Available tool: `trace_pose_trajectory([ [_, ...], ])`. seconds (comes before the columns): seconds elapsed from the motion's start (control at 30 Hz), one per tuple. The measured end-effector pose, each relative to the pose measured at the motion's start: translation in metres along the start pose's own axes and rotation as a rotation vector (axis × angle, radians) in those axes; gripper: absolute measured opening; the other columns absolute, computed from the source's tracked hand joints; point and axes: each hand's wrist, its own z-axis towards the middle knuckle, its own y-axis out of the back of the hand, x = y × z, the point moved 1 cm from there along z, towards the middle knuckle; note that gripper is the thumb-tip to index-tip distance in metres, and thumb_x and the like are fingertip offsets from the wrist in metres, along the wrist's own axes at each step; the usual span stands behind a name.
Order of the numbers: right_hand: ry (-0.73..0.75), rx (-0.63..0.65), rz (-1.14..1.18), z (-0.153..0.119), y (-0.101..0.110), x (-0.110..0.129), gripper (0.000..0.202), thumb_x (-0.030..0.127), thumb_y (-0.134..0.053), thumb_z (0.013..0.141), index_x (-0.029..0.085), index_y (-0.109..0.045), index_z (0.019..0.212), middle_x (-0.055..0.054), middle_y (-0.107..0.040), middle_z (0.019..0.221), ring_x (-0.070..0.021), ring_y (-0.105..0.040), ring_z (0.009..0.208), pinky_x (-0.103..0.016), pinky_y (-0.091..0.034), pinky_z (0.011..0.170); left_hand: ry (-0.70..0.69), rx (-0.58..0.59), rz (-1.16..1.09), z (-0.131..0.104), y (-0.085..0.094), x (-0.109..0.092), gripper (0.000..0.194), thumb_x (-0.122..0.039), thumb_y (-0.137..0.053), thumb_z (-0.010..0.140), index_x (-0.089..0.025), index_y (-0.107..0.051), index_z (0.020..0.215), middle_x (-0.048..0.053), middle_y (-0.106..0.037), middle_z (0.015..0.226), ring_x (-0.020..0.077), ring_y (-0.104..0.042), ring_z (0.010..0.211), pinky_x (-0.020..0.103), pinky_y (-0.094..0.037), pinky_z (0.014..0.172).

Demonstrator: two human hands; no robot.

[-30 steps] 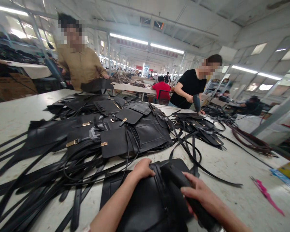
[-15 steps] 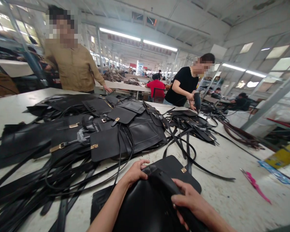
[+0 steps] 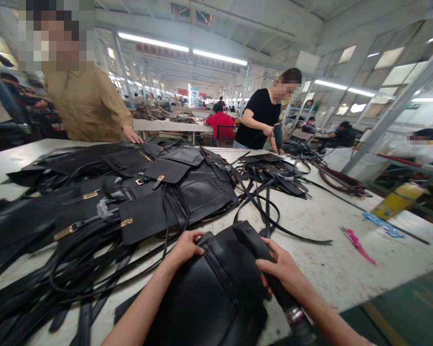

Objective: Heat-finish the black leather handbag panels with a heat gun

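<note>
A black leather bag piece point(image 3: 202, 293) lies at the table's near edge. My left hand point(image 3: 187, 247) pinches its upper left edge between thumb and fingers. Closed around a black hand-held tool point(image 3: 250, 240), my right hand point(image 3: 279, 264) is over the bag's right side. The tool's nozzle end points up and left, above the bag's top edge. Behind both hands lies a big pile of black bags point(image 3: 209, 197) with gold clasps and long straps.
Pink-handled snips point(image 3: 359, 245), a blue item point(image 3: 384, 225) and a yellow bottle point(image 3: 397, 201) are on the table point(image 3: 350, 278) at right. A smaller bag pile point(image 3: 274, 173) sits near a person in black point(image 3: 261, 115). Another person in tan point(image 3: 90, 103) stands at back left.
The view has turned right and down. The tool has moved off the bag's upper seam toward the right, uncovering that seam. My left hand still grips the edge.
</note>
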Motion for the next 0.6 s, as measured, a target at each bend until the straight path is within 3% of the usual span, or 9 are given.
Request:
trace_pose_trajectory([
  [0.13, -0.081, -0.033, 0.01, -0.062, 0.03, -0.016, 0.063, 0.034, -0.057, 0.071, 0.017, -0.029, 0.125, 0.005, -0.056, 0.05, -0.0107, -0.05, 0.035, -0.02, -0.042, 0.034, -0.019, -0.26, 0.129, 0.002, 0.023, 0.004, 0.044, -0.013, -0.059, 0.051, -0.017, -0.061, 0.095, 0.005, -0.066, 0.093, 0.027, -0.053, 0.1, 0.037, -0.033, 0.092],
  [0.27, -0.159, 0.06, 0.068, -0.096, 0.034, -0.035, 0.07, 0.039, -0.062, 0.064, 0.013, -0.034, 0.123, 0.004, -0.056, 0.049, -0.0095, -0.049, 0.036, -0.016, -0.04, 0.033, -0.045, -0.262, 0.121, -0.005, 0.028, 0.007, 0.041, -0.024, -0.063, 0.055, -0.015, -0.059, 0.095, 0.004, -0.067, 0.091, 0.024, -0.059, 0.091, 0.034, -0.04, 0.086],
  [0.37, -0.186, 0.149, 0.123, -0.096, 0.028, -0.046, 0.066, 0.036, -0.066, 0.058, 0.012, -0.044, 0.116, 0.001, -0.058, 0.056, -0.0079, -0.051, 0.038, -0.014, -0.04, 0.035, -0.047, -0.224, 0.101, -0.013, 0.027, 0.007, 0.043, -0.03, -0.063, 0.056, -0.013, -0.058, 0.096, 0.006, -0.067, 0.094, 0.0232, -0.06, 0.091, 0.032, -0.043, 0.083],
  [0.43, -0.243, 0.185, 0.153, -0.09, 0.025, -0.052, 0.064, 0.034, -0.064, 0.06, 0.014, -0.042, 0.117, 0.002, -0.058, 0.057, -0.0076, -0.05, 0.035, -0.016, -0.042, 0.034, -0.016, -0.226, 0.109, -0.022, 0.03, 0.007, 0.046, -0.031, -0.063, 0.056, -0.012, -0.058, 0.098, 0.009, -0.066, 0.097, 0.0249, -0.057, 0.097, 0.032, -0.042, 0.084],
  [0.6, -0.264, 0.207, 0.088, -0.07, 0.022, -0.056, 0.058, 0.033, -0.057, 0.07, 0.016, -0.035, 0.121, 0.004, -0.055, 0.055, -0.0113, -0.054, 0.037, -0.019, -0.044, 0.032, 0.11, -0.24, 0.14, -0.069, 0.063, 0.017, 0.051, -0.022, -0.069, 0.044, -0.017, -0.062, 0.094, 0.007, -0.066, 0.098, 0.0256, -0.056, 0.098, 0.03, -0.041, 0.082],
])
